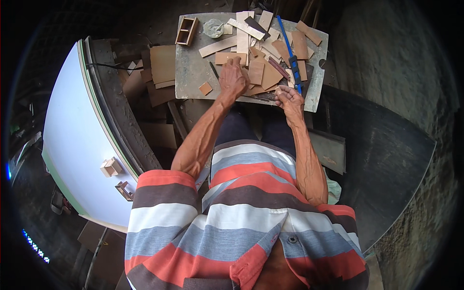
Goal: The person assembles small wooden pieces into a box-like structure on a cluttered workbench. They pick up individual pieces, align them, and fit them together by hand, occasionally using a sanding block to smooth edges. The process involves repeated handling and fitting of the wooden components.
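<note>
My left hand point(233, 78) reaches over the worktop with its fingers stretched forward. Its fingertips touch a flat tan wood piece point(222, 58). Closer to the front edge, at the right, my right hand point(291, 100) has thumb and fingers pinched together; whatever is between them is too small to make out. Just beyond it lie a reddish-brown wood strip point(279, 68) and a long blue bar-shaped tool point(293, 62) with a wider block on it. A thin dark stick point(214, 70) and a small square wood piece point(206, 88) lie left of my left hand.
Thin wood offcuts point(263, 72) are heaped on the grey worktop point(193, 67). At its far left are a two-compartment wooden box point(186, 31) and a clear plastic bag point(213, 28). Two small wooden boxes point(110, 167) stand on a white panel point(82, 140). A dark board point(377, 145) leans at right.
</note>
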Demonstrator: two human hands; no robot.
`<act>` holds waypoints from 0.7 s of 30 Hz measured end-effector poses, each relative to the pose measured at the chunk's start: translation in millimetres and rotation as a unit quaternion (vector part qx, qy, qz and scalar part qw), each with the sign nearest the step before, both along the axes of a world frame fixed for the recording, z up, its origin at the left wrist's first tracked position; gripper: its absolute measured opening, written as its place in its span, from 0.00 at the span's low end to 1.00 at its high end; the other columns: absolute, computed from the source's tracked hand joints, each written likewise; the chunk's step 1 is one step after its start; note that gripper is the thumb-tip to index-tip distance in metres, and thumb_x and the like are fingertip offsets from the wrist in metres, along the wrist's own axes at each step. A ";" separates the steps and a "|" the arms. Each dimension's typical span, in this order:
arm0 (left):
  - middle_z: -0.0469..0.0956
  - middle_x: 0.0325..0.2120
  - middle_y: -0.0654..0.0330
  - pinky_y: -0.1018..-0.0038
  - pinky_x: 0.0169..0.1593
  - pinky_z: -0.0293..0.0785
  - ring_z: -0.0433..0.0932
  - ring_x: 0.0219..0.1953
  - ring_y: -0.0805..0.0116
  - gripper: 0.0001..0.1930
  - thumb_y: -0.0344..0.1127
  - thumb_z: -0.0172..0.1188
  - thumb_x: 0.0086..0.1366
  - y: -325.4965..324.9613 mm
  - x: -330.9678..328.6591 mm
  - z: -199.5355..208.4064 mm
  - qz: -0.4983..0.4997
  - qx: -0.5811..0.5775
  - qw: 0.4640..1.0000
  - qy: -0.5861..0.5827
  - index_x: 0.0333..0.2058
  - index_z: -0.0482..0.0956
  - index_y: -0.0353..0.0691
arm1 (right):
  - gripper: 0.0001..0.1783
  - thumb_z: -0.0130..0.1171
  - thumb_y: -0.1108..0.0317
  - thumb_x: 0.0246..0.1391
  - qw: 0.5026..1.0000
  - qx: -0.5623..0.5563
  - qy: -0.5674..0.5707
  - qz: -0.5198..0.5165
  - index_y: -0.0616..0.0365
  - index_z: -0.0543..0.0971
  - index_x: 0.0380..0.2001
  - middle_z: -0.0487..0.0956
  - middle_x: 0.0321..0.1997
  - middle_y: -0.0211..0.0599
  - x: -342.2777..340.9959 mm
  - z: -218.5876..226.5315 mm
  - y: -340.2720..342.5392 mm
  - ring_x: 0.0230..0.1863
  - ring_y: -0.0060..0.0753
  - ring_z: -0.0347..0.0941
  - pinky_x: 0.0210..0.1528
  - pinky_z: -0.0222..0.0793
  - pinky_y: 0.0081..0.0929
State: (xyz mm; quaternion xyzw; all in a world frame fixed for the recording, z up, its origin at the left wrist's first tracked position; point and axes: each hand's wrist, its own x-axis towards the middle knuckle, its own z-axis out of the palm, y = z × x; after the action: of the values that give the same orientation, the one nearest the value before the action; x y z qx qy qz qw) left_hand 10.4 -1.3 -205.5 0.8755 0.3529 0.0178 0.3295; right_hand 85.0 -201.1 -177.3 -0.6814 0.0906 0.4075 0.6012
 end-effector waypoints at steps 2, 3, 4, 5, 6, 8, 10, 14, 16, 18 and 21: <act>0.69 0.43 0.47 0.55 0.47 0.68 0.69 0.47 0.47 0.29 0.38 0.61 0.52 -21.4 10.6 2.5 -0.004 0.017 0.999 0.039 0.52 0.65 0.35 | 0.14 0.60 0.69 0.56 1.000 0.001 -0.002 -0.007 0.65 0.77 0.44 0.80 0.33 0.31 2.0 1.7 -1.9 0.29 0.15 0.74 0.30 0.71 0.12; 0.68 0.44 0.48 0.53 0.45 0.67 0.68 0.48 0.48 0.31 0.41 0.62 0.52 -32.6 13.2 5.0 -0.003 0.030 0.998 0.057 0.53 0.63 0.37 | 0.14 0.60 0.69 0.56 1.000 0.002 0.000 -0.005 0.65 0.77 0.44 0.80 0.33 0.32 3.2 2.9 -2.8 0.30 0.16 0.74 0.31 0.72 0.12; 0.67 0.45 0.49 0.51 0.43 0.67 0.67 0.50 0.49 0.34 0.44 0.63 0.51 -42.4 15.8 7.6 -0.001 0.042 0.996 0.075 0.54 0.62 0.38 | 0.14 0.60 0.69 0.56 1.000 0.004 0.001 -0.002 0.65 0.76 0.44 0.80 0.33 0.32 5.0 4.1 -4.5 0.30 0.16 0.74 0.31 0.72 0.12; 0.66 0.46 0.50 0.50 0.41 0.66 0.66 0.51 0.50 0.36 0.47 0.64 0.51 -49.3 18.9 9.4 0.000 0.055 0.994 0.092 0.55 0.60 0.39 | 0.14 0.60 0.70 0.56 1.000 0.012 -0.009 -0.005 0.65 0.76 0.44 0.80 0.33 0.32 7.3 5.2 -7.1 0.30 0.16 0.74 0.31 0.72 0.12; 0.67 0.45 0.50 0.49 0.42 0.66 0.67 0.50 0.50 0.37 0.45 0.64 0.51 -52.9 21.5 8.7 0.006 0.064 0.994 0.093 0.56 0.59 0.38 | 0.14 0.60 0.71 0.56 1.000 0.024 -0.017 -0.007 0.65 0.76 0.44 0.80 0.33 0.32 9.1 6.0 -8.2 0.30 0.17 0.74 0.32 0.72 0.12; 0.68 0.44 0.49 0.49 0.44 0.66 0.68 0.48 0.49 0.38 0.43 0.64 0.49 -59.4 25.4 7.5 0.020 0.082 0.992 0.095 0.57 0.58 0.37 | 0.13 0.59 0.72 0.56 0.999 0.034 -0.026 -0.007 0.64 0.76 0.44 0.80 0.33 0.33 13.3 8.0 -10.9 0.30 0.17 0.75 0.32 0.72 0.12; 0.67 0.44 0.49 0.49 0.43 0.65 0.68 0.48 0.49 0.39 0.40 0.63 0.48 -61.0 26.2 1.7 0.012 0.106 0.990 0.097 0.58 0.57 0.37 | 0.13 0.59 0.73 0.56 0.999 0.037 -0.026 -0.003 0.64 0.76 0.45 0.80 0.33 0.33 16.8 10.4 -12.1 0.30 0.17 0.75 0.32 0.72 0.12; 0.66 0.44 0.49 0.49 0.43 0.64 0.67 0.49 0.50 0.40 0.36 0.60 0.47 -58.5 27.5 18.7 0.003 0.083 0.991 0.101 0.61 0.55 0.42 | 0.13 0.59 0.73 0.56 0.998 0.053 -0.031 -0.004 0.64 0.77 0.45 0.80 0.34 0.34 28.7 10.3 -15.9 0.31 0.17 0.75 0.34 0.73 0.13; 0.65 0.45 0.47 0.50 0.48 0.64 0.67 0.49 0.47 0.40 0.35 0.60 0.48 -52.8 23.2 40.5 -0.018 -0.021 0.999 0.029 0.62 0.58 0.43 | 0.14 0.59 0.72 0.57 0.997 0.069 -0.038 0.007 0.63 0.77 0.46 0.80 0.35 0.33 34.5 15.1 -17.2 0.33 0.17 0.76 0.36 0.74 0.14; 0.64 0.47 0.45 0.52 0.51 0.65 0.67 0.50 0.44 0.39 0.34 0.61 0.48 -41.8 17.0 56.2 -0.021 -0.181 0.983 -0.034 0.61 0.59 0.42 | 0.13 0.59 0.72 0.57 0.994 0.085 -0.054 0.031 0.63 0.77 0.45 0.80 0.35 0.33 40.8 26.1 -14.2 0.33 0.18 0.76 0.37 0.74 0.15; 0.65 0.50 0.44 0.63 0.44 0.74 0.75 0.39 0.56 0.36 0.34 0.61 0.51 -30.3 21.4 109.8 -0.029 -0.358 0.932 -0.049 0.61 0.62 0.43 | 0.12 0.58 0.74 0.57 0.988 0.124 -0.080 0.039 0.64 0.78 0.44 0.81 0.34 0.33 47.7 46.7 -4.4 0.32 0.17 0.76 0.37 0.74 0.15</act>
State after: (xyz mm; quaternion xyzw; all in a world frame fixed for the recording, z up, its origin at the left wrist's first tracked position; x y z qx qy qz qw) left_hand 31.8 -31.6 -95.7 0.7076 0.2934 -0.0762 0.6383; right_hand 132.6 -205.6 -130.6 -0.6349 -0.0355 0.3828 0.6701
